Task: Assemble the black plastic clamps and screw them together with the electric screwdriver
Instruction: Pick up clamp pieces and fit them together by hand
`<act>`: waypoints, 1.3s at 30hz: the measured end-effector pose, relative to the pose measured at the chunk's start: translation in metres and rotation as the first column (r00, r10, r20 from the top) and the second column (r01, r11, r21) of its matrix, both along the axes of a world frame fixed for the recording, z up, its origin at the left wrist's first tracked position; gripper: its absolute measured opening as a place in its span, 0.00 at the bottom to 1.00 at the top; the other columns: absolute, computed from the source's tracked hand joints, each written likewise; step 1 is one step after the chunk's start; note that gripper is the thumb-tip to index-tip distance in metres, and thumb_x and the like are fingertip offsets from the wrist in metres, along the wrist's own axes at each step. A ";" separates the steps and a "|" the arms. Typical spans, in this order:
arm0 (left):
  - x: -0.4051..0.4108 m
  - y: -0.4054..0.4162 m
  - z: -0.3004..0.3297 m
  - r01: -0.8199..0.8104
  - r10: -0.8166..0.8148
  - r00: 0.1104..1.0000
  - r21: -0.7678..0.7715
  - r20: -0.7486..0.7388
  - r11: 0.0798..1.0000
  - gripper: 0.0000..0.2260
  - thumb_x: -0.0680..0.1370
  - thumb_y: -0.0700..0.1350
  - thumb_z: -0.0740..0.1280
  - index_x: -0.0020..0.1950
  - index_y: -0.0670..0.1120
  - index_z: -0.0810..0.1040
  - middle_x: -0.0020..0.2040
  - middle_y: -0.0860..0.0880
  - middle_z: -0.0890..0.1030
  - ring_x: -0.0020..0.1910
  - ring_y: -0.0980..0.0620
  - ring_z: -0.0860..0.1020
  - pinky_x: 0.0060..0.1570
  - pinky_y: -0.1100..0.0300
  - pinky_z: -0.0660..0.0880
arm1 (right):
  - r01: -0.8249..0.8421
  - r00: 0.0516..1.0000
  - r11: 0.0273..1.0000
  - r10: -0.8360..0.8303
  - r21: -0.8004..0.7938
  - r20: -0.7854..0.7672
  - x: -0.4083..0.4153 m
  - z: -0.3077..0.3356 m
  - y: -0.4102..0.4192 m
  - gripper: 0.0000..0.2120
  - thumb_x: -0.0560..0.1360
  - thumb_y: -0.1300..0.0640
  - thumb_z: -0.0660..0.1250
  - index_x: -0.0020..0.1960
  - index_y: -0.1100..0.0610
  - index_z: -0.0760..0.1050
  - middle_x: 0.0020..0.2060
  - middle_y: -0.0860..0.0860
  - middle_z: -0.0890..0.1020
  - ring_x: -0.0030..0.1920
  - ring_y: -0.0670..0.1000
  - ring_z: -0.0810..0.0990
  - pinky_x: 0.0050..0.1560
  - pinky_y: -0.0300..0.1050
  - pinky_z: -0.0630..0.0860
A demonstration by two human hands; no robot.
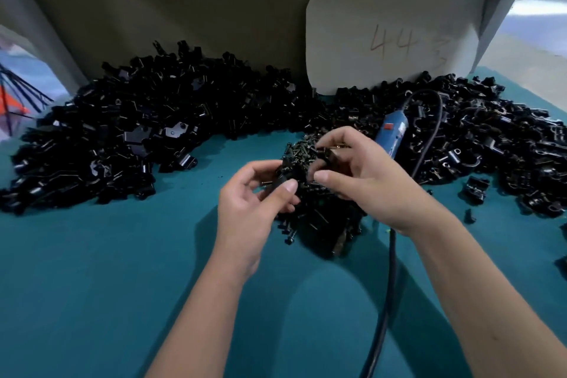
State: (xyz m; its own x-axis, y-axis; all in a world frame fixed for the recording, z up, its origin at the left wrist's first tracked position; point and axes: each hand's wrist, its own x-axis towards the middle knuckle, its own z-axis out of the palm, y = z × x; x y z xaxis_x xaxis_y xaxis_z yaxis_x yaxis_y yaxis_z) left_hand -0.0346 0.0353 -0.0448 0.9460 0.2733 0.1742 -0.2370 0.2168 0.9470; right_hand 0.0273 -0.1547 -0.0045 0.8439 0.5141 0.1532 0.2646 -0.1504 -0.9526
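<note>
**benchrat:** Why were both hands bunched up right over the screw pile? Looked cramped.

**clampguy:** Made sense to me. The left hand had its thumb and fingers curled round a small black clamp piece, held just above the screws in the middle of the teal table. There looked to be a screw poking out at its fingertips, but it was too dark to be sure. The right hand was curled too, fingertips pinching something small and dark right beside the left. Screw or second clamp half, I couldn't tell. I reckon working over the pile meant dropped screws landed back with the rest.

**benchrat:** And the driver?

**clampguy:** The blue electric screwdriver lay untouched just behind the right hand, leaning against the clamp heap, its black cord trailing back toward the person. Close enough to grab once the halves were mated, I'd guess. So it was still the fitting stage, not the screwing.

**benchrat:** How did the parts look?

**clampguy:** Glossy black plastic, small and angular, some with curved saddle shapes. Two big heaps of them, the left heap and the right heap, ran along the back against the grey board with a white card marked "44". A few strays sat loose at the right edge. I couldn't tell finished ones from raw.
</note>
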 end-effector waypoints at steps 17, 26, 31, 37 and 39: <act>0.002 -0.009 0.001 -0.387 0.195 0.908 0.567 0.371 0.727 0.17 0.70 0.31 0.76 0.55 0.46 0.85 0.54 0.57 0.82 0.58 0.55 0.81 0.55 0.62 0.77 | 0.242 0.919 0.962 -0.186 0.123 -0.349 -0.005 -0.006 0.030 0.09 0.84 0.55 0.68 0.50 0.61 0.78 0.30 0.50 0.77 0.27 0.55 0.80 0.22 0.40 0.71; 0.002 -0.013 0.001 -0.422 0.161 0.892 0.646 0.423 0.636 0.21 0.68 0.32 0.76 0.59 0.45 0.85 0.50 0.52 0.81 0.51 0.56 0.80 0.52 0.67 0.72 | 0.253 0.935 0.967 -0.247 -0.008 -0.255 -0.006 -0.003 0.039 0.15 0.85 0.51 0.61 0.50 0.61 0.79 0.30 0.57 0.77 0.21 0.56 0.76 0.18 0.41 0.66; 0.004 -0.012 0.000 -0.379 0.164 0.907 0.586 0.387 0.716 0.17 0.70 0.37 0.79 0.57 0.47 0.87 0.46 0.54 0.79 0.45 0.57 0.79 0.46 0.70 0.71 | 0.300 0.929 0.943 -0.323 -0.143 -0.180 -0.010 -0.001 0.043 0.27 0.83 0.39 0.60 0.51 0.64 0.77 0.28 0.59 0.83 0.20 0.56 0.76 0.19 0.41 0.66; 0.007 -0.012 0.003 -0.098 0.082 0.991 0.148 0.108 0.984 0.10 0.72 0.42 0.78 0.53 0.50 0.88 0.47 0.47 0.84 0.42 0.50 0.84 0.43 0.57 0.81 | 0.327 0.945 0.930 -0.324 -0.168 0.048 -0.011 0.003 0.035 0.26 0.83 0.36 0.60 0.41 0.55 0.80 0.29 0.53 0.83 0.23 0.53 0.79 0.24 0.42 0.73; 0.007 -0.010 0.006 -0.035 0.036 0.999 -0.033 0.034 0.999 0.09 0.73 0.41 0.79 0.52 0.50 0.88 0.46 0.44 0.87 0.39 0.50 0.84 0.41 0.60 0.80 | 0.198 0.980 0.979 -0.197 -0.042 0.024 -0.011 0.003 0.033 0.15 0.85 0.45 0.64 0.49 0.52 0.83 0.37 0.57 0.84 0.32 0.54 0.81 0.27 0.46 0.76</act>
